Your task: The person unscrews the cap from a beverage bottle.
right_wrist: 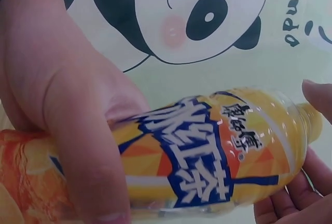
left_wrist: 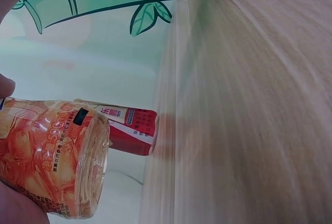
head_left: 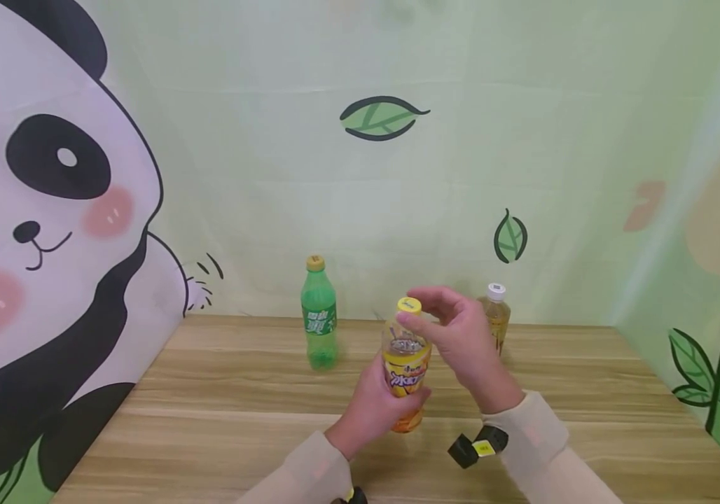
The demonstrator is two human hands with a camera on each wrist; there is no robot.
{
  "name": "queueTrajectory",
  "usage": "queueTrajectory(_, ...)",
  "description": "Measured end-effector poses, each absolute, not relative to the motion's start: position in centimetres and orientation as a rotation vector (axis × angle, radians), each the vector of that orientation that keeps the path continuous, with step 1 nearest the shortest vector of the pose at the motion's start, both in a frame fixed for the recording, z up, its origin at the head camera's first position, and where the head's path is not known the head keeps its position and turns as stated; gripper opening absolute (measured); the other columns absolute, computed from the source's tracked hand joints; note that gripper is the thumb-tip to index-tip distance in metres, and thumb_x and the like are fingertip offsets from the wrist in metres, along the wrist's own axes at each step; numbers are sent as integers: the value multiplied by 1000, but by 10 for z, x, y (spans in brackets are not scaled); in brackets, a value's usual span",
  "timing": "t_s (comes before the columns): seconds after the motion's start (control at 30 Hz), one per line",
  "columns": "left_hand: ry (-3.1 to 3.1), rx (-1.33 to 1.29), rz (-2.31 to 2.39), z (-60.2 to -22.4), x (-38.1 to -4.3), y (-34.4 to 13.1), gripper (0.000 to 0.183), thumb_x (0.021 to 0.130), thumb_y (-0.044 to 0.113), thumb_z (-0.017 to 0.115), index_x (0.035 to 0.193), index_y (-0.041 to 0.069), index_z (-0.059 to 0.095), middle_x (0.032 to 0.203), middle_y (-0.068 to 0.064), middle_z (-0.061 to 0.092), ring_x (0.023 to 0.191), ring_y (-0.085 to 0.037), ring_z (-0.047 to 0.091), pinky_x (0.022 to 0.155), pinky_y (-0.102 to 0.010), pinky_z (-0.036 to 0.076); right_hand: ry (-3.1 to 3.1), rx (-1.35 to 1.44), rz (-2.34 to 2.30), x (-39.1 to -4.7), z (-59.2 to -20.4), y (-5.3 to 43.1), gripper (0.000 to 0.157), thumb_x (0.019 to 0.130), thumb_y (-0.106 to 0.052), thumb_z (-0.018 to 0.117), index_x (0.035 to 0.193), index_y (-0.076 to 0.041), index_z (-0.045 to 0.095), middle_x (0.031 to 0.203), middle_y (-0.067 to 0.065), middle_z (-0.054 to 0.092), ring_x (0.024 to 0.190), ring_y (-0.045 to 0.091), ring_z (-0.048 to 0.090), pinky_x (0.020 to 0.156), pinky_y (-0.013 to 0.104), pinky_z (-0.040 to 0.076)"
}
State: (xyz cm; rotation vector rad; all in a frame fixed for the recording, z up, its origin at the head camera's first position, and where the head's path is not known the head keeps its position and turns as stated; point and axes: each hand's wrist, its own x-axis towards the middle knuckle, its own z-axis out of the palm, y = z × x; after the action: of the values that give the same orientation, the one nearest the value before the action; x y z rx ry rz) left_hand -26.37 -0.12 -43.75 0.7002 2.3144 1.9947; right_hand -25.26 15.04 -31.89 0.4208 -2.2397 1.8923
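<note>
A bottle of iced tea (head_left: pixel 406 374) with a yellow cap (head_left: pixel 409 305) and an orange-yellow label is held slightly tilted over the table. My left hand (head_left: pixel 377 402) grips its lower half, thumb across the front. In the right wrist view, large label characters show on the bottle (right_wrist: pixel 197 156) beside the left thumb. My right hand (head_left: pixel 461 332) is at the top, with its thumb on the near side of the cap and fingers curled behind it. The bottle's base (left_wrist: pixel 93 172) hangs off the tabletop in the left wrist view.
A green soda bottle (head_left: pixel 319 315) with a yellow-orange cap stands at the back left. Behind the right hand is a white-capped bottle (head_left: pixel 497 308), partly hidden. A red-and-white labelled container (left_wrist: pixel 132 130) stands on the wooden table (head_left: pixel 240 406). A panda-print cloth (head_left: pixel 259 175) hangs behind.
</note>
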Motion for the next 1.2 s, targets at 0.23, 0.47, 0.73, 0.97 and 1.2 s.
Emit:
queueTrajectory(0.23,2318,681,1967,-439,-263,0,61,87,27,82,138,28,48,125,5,66,110,-15,66,100,-39,56,-2210,297,1916,-252,-319,146,44,80,-26,90,114,-8,68,116,7,71,113,22,66,95,34,58)
queueTrajectory(0.47,2335,677,1956,-437,-263,0,61,87,27,82,139,28,48,125,5,66,110,-14,66,100,-38,56,-2200,236,1875,-251,-316,142,45,76,-27,92,107,-6,66,108,7,72,107,21,66,91,31,58)
queueTrajectory(0.73,2332,675,1956,-437,-262,0,62,88,27,82,139,27,47,126,5,65,112,-15,65,101,-39,56,-2205,214,1845,-250,-314,140,46,75,-33,93,105,-7,69,106,7,73,103,21,67,87,31,58)
queueTrajectory(0.97,2323,651,1952,-437,-262,0,63,88,27,82,140,29,47,128,5,64,114,-16,65,103,-43,55,-2216,192,1809,-248,-315,139,46,74,-38,93,103,-9,71,106,5,74,105,19,67,89,35,55)
queueTrajectory(1.2,2304,652,1967,-437,-263,-1,63,89,25,81,140,30,46,129,6,64,115,-16,64,104,-44,54,-2232,212,1796,-248,-315,140,45,74,-41,92,103,-13,72,107,3,75,106,18,67,89,35,57)
